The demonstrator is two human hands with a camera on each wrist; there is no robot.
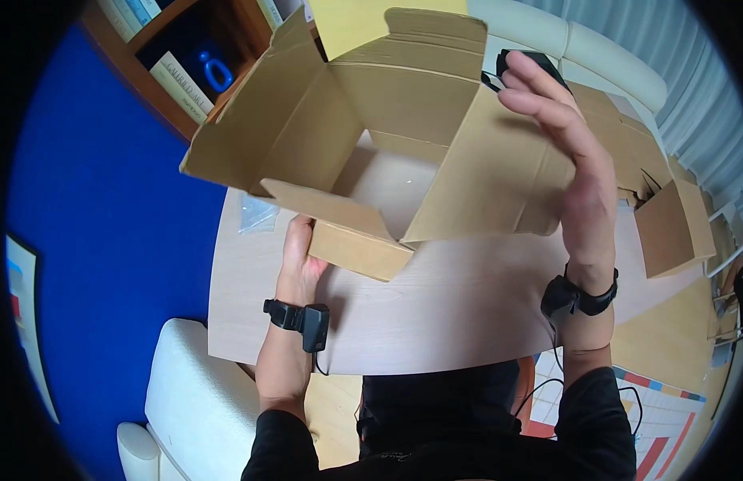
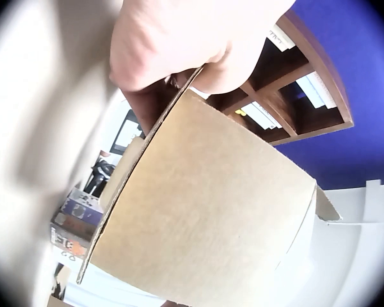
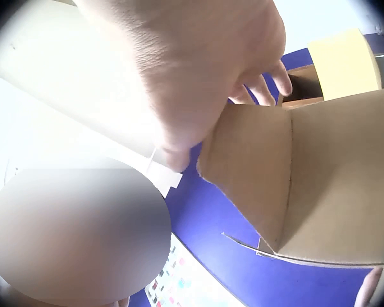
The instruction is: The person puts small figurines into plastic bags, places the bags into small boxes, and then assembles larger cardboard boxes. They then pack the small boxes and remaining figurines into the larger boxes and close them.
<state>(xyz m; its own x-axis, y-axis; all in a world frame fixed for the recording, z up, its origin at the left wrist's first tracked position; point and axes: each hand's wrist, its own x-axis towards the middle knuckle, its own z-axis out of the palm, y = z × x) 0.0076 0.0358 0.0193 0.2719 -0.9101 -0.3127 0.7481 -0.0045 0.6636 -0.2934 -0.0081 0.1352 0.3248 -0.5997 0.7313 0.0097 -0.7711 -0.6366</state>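
A brown cardboard box [image 1: 411, 104] is held up over the table with its flaps spread. Its bottom is open too, and the tabletop shows through it. My left hand [image 1: 297, 248] grips the box at its near left edge. The left wrist view shows that hand [image 2: 173, 45] pinching the rim of a cardboard panel [image 2: 205, 198], its fingertips partly hidden. On the other side, my right hand [image 1: 584, 168] is raised with fingers extended beside the right flap [image 1: 500, 168]. In the right wrist view that hand [image 3: 211, 70] lies along the flap's outer edge [image 3: 249, 147].
Another cardboard box [image 1: 680, 228] stands on the right of the table [image 1: 371, 329], with flat cardboard [image 1: 604, 116] behind it. A clear plastic bag [image 1: 257, 214] lies at the left. A wooden bookshelf [image 1: 143, 40] stands at the far left, and a white chair [image 1: 195, 377] is nearer.
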